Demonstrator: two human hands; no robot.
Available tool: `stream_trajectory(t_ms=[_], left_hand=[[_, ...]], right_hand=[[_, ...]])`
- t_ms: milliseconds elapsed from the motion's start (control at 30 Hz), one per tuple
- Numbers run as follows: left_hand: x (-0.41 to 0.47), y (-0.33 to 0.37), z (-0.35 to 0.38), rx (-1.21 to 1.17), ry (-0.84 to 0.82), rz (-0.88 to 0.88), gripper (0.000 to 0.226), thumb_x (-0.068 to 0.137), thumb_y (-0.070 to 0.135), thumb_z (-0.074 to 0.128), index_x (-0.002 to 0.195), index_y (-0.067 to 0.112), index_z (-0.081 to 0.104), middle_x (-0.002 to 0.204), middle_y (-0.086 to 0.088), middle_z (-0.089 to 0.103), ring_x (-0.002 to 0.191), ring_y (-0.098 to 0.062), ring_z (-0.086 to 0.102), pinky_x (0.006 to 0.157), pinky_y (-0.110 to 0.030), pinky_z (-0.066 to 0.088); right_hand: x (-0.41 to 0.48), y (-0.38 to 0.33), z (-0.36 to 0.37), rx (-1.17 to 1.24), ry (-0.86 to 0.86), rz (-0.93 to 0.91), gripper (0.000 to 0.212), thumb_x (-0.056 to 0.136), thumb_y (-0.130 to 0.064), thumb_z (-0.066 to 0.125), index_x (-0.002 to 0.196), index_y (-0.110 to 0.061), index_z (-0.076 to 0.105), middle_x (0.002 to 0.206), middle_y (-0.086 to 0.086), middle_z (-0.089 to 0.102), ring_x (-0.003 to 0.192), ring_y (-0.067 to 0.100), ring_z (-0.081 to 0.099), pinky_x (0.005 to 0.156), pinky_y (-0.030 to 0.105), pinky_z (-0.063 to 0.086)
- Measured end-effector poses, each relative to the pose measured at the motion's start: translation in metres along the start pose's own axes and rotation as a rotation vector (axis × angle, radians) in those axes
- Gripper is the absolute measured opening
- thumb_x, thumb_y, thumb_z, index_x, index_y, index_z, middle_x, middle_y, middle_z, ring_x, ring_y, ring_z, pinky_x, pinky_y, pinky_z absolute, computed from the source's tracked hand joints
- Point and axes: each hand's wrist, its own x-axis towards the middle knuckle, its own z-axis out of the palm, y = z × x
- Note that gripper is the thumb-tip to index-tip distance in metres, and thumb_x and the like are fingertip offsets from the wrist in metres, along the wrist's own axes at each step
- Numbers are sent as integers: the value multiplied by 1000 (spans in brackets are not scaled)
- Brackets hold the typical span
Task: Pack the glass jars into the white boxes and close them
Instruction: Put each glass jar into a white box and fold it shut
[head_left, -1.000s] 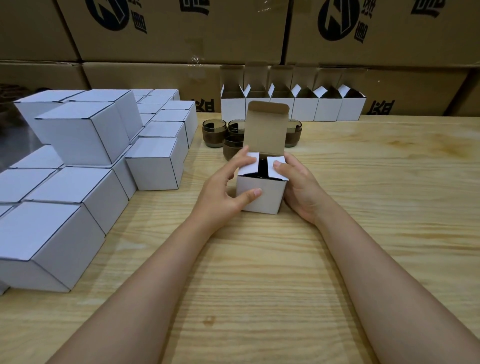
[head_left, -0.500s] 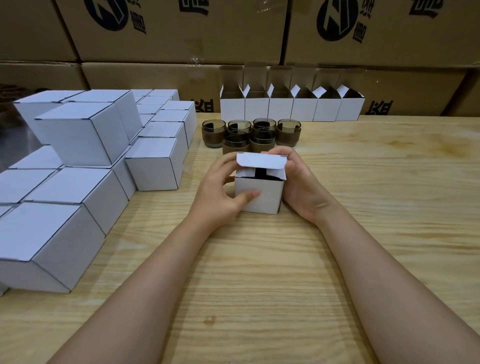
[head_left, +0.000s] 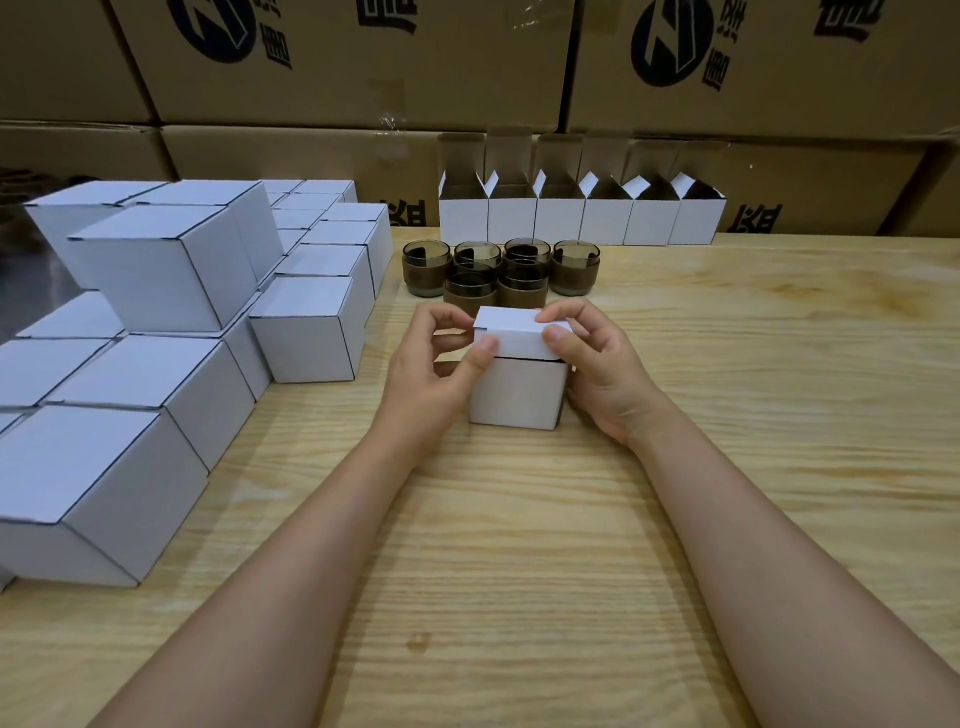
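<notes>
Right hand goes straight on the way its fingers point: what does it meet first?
The lid of the white box, which the right hand pinches; past it, probably the left hand at the lid's other end, depth being unclear.

Pinches the lid (head_left: 519, 332) of a white box (head_left: 517, 397) with left hand (head_left: 423, 387) and right hand (head_left: 597, 374) on a wooden table (head_left: 519, 519). Shows six glass jars (head_left: 527, 254) just behind, open boxes (head_left: 582, 221) beyond, closed boxes (head_left: 156, 270) stacked left.

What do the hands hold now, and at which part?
The small white cardboard box: left hand pinches the lid at its left corner, right hand at its right corner.
</notes>
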Motion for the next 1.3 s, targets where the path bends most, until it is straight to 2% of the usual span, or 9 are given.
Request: stream_trajectory(t_ms=[300, 500, 600, 700, 867, 967, 1067, 1167, 1300], left_hand=[[0, -2, -1, -10, -25, 16, 20, 80, 32, 62, 96, 34, 51, 101, 16, 58, 90, 6, 60, 72, -15, 48], [-1, -2, -3, 32, -57, 51, 12, 77, 43, 58, 83, 32, 58, 113, -9, 58, 106, -13, 59, 73, -18, 47], [0, 0, -1, 50, -4, 36, 14, 82, 39, 57, 72, 30, 55, 107, 0, 61, 106, -14, 59, 71, -23, 48], [-1, 1, 1, 132, 8, 26, 14, 85, 31, 55, 72, 26, 57, 111, 8, 62, 110, -10, 57, 85, -38, 47], [-7, 0, 5, 842, 85, 655, 28, 95, 18, 47, 105, 6, 70, 130, -11, 61, 121, -24, 58, 100, -40, 33], [-14, 5, 20, 1072, 11, 787, 37, 92, 31, 51, 113, 6, 69, 119, -8, 68, 110, -22, 65, 99, -41, 38], [-18, 12, 27, 1163, 120, 732, 37, 83, 45, 61, 89, 9, 70, 90, -4, 70, 84, -23, 67, 81, -36, 48], [-21, 17, 18, 1212, 260, 753, 29, 78, 37, 63, 70, 10, 57, 68, -5, 55, 64, -26, 55, 70, -35, 42], [-25, 18, -12, 1337, 367, 737, 18, 73, 27, 60, 70, 10, 53, 65, -6, 51, 63, -27, 54, 72, -36, 32]], right_hand=[[0, -1, -1, -4, -14, -13, 8, 77, -15, 65, 82, -20, 60, 94, 1, 64, 85, 16, 60, 69, 28, 50], [-2, 0, 0, -8, -74, 55, 7, 77, -16, 59, 83, -14, 56, 96, 1, 57, 88, 15, 54, 74, 25, 43], [-1, -2, -1, -16, -46, 78, 12, 75, -20, 51, 82, -12, 57, 93, -1, 57, 86, 12, 52, 71, 23, 40], [-4, -1, 0, -3, -55, 63, 12, 73, -16, 52, 84, -13, 58, 87, -9, 60, 77, 4, 57, 65, 17, 44], [-10, -1, 1, 49, -21, 42, 30, 80, -18, 55, 110, -19, 57, 96, -5, 64, 84, 4, 61, 72, 16, 48], [-12, 2, 3, 9, -2, 65, 51, 85, -26, 64, 132, -22, 44, 112, 3, 62, 101, 12, 61, 85, 23, 49], [-11, 3, 3, 6, 94, 144, 67, 80, -45, 53, 141, -25, 34, 128, 5, 58, 121, 16, 52, 105, 34, 39], [-9, 2, -1, 57, 183, 169, 45, 94, -43, 41, 135, -23, 42, 122, 3, 62, 124, 19, 50, 107, 35, 36], [-9, 4, -2, -23, 176, 129, 22, 98, -23, 44, 111, -16, 60, 108, 10, 65, 108, 25, 57, 98, 38, 44]])
